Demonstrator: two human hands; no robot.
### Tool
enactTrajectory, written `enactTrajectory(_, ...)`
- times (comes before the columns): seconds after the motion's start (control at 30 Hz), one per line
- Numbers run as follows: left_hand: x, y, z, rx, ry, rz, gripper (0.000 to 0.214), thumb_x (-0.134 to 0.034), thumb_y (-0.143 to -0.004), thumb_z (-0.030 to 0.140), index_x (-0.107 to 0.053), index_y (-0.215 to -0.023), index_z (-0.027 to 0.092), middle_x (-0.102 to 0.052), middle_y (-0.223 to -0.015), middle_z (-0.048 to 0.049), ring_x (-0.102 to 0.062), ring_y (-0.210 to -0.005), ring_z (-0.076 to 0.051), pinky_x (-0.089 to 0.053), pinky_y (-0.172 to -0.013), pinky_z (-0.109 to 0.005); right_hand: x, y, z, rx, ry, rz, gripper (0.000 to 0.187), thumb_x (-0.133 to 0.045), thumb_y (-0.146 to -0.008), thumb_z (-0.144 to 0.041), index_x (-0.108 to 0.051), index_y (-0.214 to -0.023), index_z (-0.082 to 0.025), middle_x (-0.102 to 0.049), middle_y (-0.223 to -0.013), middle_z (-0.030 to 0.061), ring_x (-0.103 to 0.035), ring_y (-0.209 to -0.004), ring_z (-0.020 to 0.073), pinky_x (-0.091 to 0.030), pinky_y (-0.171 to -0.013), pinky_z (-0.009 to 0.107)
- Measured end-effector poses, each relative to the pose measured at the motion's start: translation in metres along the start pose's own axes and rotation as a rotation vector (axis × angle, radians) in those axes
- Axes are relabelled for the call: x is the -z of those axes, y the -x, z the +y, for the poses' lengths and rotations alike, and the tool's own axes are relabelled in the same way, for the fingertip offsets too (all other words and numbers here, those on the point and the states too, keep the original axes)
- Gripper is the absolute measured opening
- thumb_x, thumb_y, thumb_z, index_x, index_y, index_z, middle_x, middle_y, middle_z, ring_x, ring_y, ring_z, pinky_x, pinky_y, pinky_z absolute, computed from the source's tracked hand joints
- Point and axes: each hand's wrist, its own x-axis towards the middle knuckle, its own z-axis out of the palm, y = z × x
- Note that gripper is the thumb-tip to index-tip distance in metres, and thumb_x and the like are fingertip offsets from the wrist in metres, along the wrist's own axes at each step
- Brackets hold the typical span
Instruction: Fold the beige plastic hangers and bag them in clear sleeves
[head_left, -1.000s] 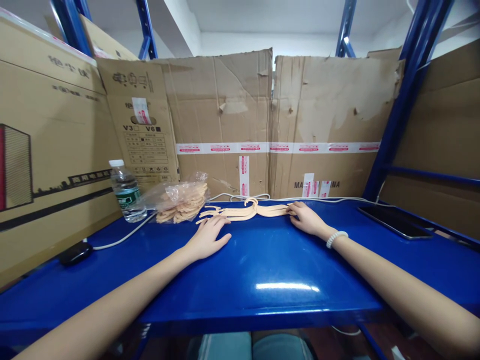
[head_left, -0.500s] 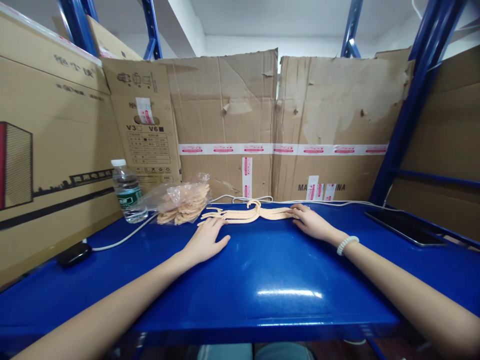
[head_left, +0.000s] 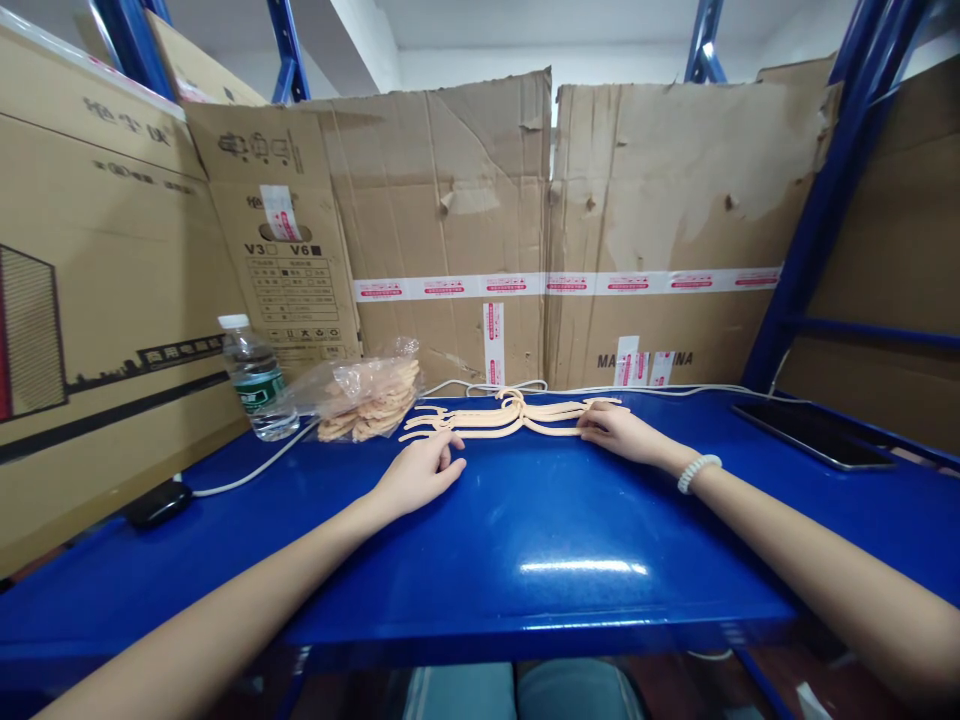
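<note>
Several beige clothes hangers [head_left: 486, 417] lie flat in a stack at the back middle of the blue tabletop, hooks pointing away from me. The nearest clothes hanger [head_left: 487, 433] sits slightly apart from the others. My left hand [head_left: 421, 470] is at its left arm, fingers curled over it. On the other side, my right hand [head_left: 619, 432] pinches its right arm, thumb and fingers closed together. Tips of the hangers behind stick out past my right fingers. A pale beaded bracelet [head_left: 699, 473] circles my right wrist.
A clear plastic bag [head_left: 367, 385] with more beige hangers lies left of the stack, beside a water bottle [head_left: 259, 380]. A black device [head_left: 157, 503] with a white cable is at left, a dark phone or tablet [head_left: 814, 435] at right. Cardboard [head_left: 450, 230] walls the back.
The nearest hanger has come a little toward me, opening a gap from those behind. My right fingers have closed in on its arm, and my left fingers have curled more.
</note>
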Motion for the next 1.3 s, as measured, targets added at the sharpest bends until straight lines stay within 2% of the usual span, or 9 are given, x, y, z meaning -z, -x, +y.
enactTrajectory(0.2,0.001,0.001,0.003,0.065,0.137,0.016,0.03,-0.062,-0.097,0.031,-0.059,-0.123,0.017,-0.063,-0.123,-0.0094,-0.066,-0.101,-0.024,-0.057,-0.085,-0.044,0.017,0.01,-0.001,-0.046,-0.229,-0.149,0.02,-0.062,-0.096,-0.034,-0.064,-0.1,-0.014,-0.066,-0.091,0.0017,-0.064,-0.073,0.0141,-0.056,-0.067,0.031)
enactTrajectory(0.37,0.001,0.001,0.006,0.102,0.27,0.022,0.03,-0.062,-0.097,0.031,-0.06,-0.123,0.017,-0.063,-0.123,-0.0092,-0.066,-0.102,-0.025,-0.057,-0.085,-0.044,0.023,0.02,-0.008,-0.056,-0.446,-0.129,0.03,-0.065,-0.088,-0.045,-0.054,-0.082,-0.018,-0.062,-0.07,-0.0015,-0.062,-0.061,0.0134,-0.049,-0.055,0.026)
enactTrajectory(0.6,0.001,-0.003,-0.005,0.17,0.509,0.049,0.031,-0.062,-0.096,0.031,-0.059,-0.124,0.017,-0.062,-0.124,-0.0095,-0.065,-0.103,-0.025,-0.056,-0.086,-0.045,0.036,0.021,-0.014,-0.048,-0.627,-0.022,0.04,-0.067,-0.081,-0.056,-0.049,-0.081,-0.02,-0.063,-0.073,0.0016,-0.063,-0.064,0.0156,-0.049,-0.06,0.029)
enactTrajectory(0.7,-0.004,-0.003,-0.002,0.164,0.616,0.088,0.032,-0.061,-0.097,0.031,-0.058,-0.125,0.017,-0.062,-0.124,-0.0098,-0.066,-0.101,-0.024,-0.057,-0.084,-0.044,0.037,0.021,-0.018,-0.024,-0.636,-0.044,0.042,-0.069,-0.078,-0.056,-0.053,-0.088,-0.019,-0.064,-0.074,0.0017,-0.064,-0.064,0.0159,-0.051,-0.06,0.029)
enactTrajectory(0.93,-0.005,0.011,0.022,0.005,0.592,0.088,0.051,-0.074,-0.082,0.012,-0.059,-0.129,0.023,-0.066,-0.116,-0.0041,-0.066,-0.094,-0.021,-0.054,-0.087,-0.037,0.017,0.017,-0.042,0.06,-0.491,-0.113,0.037,-0.06,-0.087,-0.052,-0.061,-0.097,-0.016,-0.069,-0.075,0.0039,-0.064,-0.062,0.0157,-0.05,-0.056,0.027)
enactTrajectory(1.0,-0.003,0.012,0.022,-0.018,0.572,0.084,0.038,-0.07,-0.087,0.015,-0.063,-0.124,0.022,-0.068,-0.113,-0.0039,-0.065,-0.101,-0.022,-0.052,-0.093,-0.039,0.015,0.016,-0.049,0.081,-0.39,-0.086,0.031,-0.06,-0.089,-0.045,-0.064,-0.099,-0.016,-0.071,-0.081,0.0052,-0.065,-0.068,0.0167,-0.051,-0.061,0.029)
enactTrajectory(1.07,-0.003,0.009,0.017,0.003,0.559,0.075,0.026,-0.065,-0.093,0.023,-0.064,-0.119,0.018,-0.067,-0.114,-0.0062,-0.064,-0.103,-0.024,-0.053,-0.092,-0.043,0.016,0.015,-0.053,0.09,-0.254,-0.049,0.02,-0.063,-0.089,-0.035,-0.067,-0.098,-0.016,-0.071,-0.086,0.0068,-0.065,-0.079,0.0191,-0.052,-0.072,0.032)
enactTrajectory(1.17,-0.006,0.004,0.007,0.067,0.56,0.036,0.026,-0.063,-0.096,0.03,-0.062,-0.118,0.015,-0.065,-0.117,-0.0084,-0.067,-0.097,-0.023,-0.057,-0.082,-0.043,0.018,0.016,-0.057,0.069,-0.025,-0.006,0.011,-0.065,-0.09,-0.026,-0.068,-0.091,-0.016,-0.07,-0.09,0.0057,-0.064,-0.093,0.0217,-0.051,-0.085,0.04)
enactTrajectory(1.3,-0.009,0.0,0.001,0.126,0.591,0.012,0.028,-0.062,-0.096,0.03,-0.06,-0.121,0.016,-0.065,-0.118,-0.0086,-0.067,-0.096,-0.023,-0.058,-0.081,-0.042,0.017,0.019,-0.065,-0.007,0.195,0.041,0.014,-0.059,-0.096,-0.028,-0.065,-0.095,-0.015,-0.067,-0.095,0.0033,-0.065,-0.085,0.0174,-0.054,-0.08,0.038)
